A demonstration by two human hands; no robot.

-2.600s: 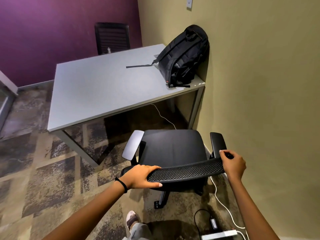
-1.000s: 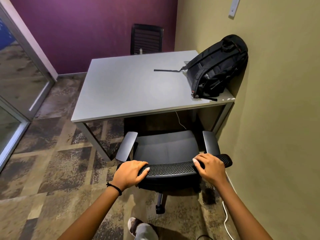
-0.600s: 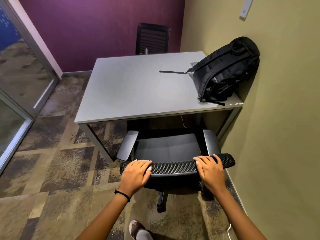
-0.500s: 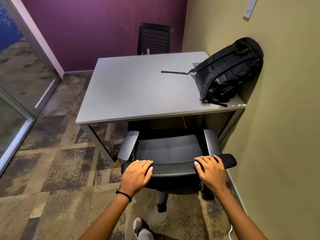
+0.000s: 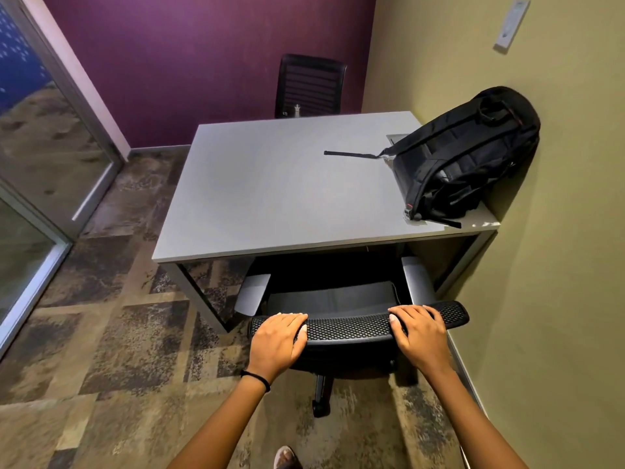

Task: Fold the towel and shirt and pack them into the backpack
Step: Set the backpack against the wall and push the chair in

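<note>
A black backpack [image 5: 463,157] stands on the grey table [image 5: 270,184] at its right side, leaning against the olive wall, with one strap [image 5: 351,154] lying out across the tabletop. No towel or shirt is in view. Both my hands lie on the top edge of a black mesh office chair backrest [image 5: 351,328]. My left hand [image 5: 277,340] rests near its left end, fingers flat over the edge. My right hand [image 5: 419,333] presses on the right part, fingers straight. The chair's seat [image 5: 331,296] sits partly under the table's front edge.
A second black chair [image 5: 309,86] stands behind the table against the purple wall. A glass partition [image 5: 40,137] runs along the left. The olive wall [image 5: 558,299] is close on the right. Patterned carpet [image 5: 101,333] spreads to the left.
The office chair has rolled forward until its seat is under the table. My hands went from gripping the backrest ends to lying flat on its top. The view has moved closer to the table.
</note>
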